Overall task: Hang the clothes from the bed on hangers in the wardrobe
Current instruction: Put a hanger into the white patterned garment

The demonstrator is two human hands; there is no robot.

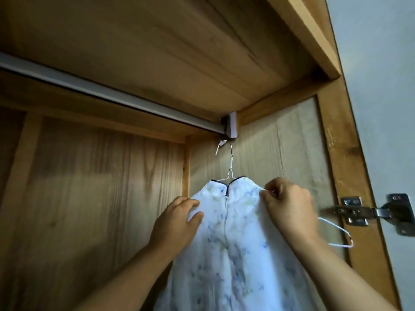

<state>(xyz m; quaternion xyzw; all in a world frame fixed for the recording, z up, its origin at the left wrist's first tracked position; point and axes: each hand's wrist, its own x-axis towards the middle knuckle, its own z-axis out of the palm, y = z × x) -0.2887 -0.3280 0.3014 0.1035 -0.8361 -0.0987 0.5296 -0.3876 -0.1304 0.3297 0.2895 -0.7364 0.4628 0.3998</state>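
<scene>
Dress (235, 239) on wire hanger (230, 170), left hand (177, 221) and right hand (289, 205) pinching shoulders

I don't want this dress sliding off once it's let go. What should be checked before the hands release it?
1. Hanger hook over the rail: cannot tell; its top disappears under the rail bracket.
2. Dress collar centred on the hanger neck: ok.
3. Left shoulder seated: cannot tell; the left hand grips the fabric there.
4. Right shoulder seated: cannot tell; the right hand pinches the edge there.
5. Room beside the dress: ok to its left; on its right a second hanger shows behind the right wrist.
6. Door hinge away from the fabric: ok.
</scene>
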